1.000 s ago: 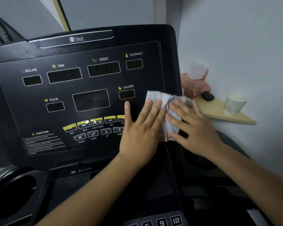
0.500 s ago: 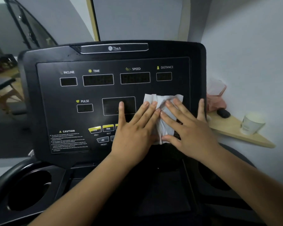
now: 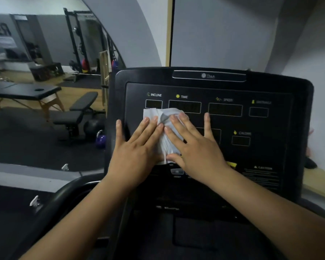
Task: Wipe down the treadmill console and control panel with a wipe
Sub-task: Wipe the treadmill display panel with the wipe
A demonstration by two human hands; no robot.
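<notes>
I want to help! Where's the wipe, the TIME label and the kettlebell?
wipe (image 3: pixel 152 113), head view, upper part.
TIME label (image 3: pixel 184 97), head view, its letters.
kettlebell (image 3: pixel 100 141), head view, purple body.

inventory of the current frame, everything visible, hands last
treadmill console: 1, black, centre-right
wipe: 1, white, crumpled, on the console's left part below the INCLINE and TIME windows
massage table: 1, black top with wooden legs, far left
weight bench: 1, black, left of the console
kettlebell: 1, purple, on the floor by the console's left edge
rack: 1, black, back left
left hand: 1, fingers straight, pressing the wipe's left side
right hand: 1, fingers straight, pressing the wipe's right side
</notes>
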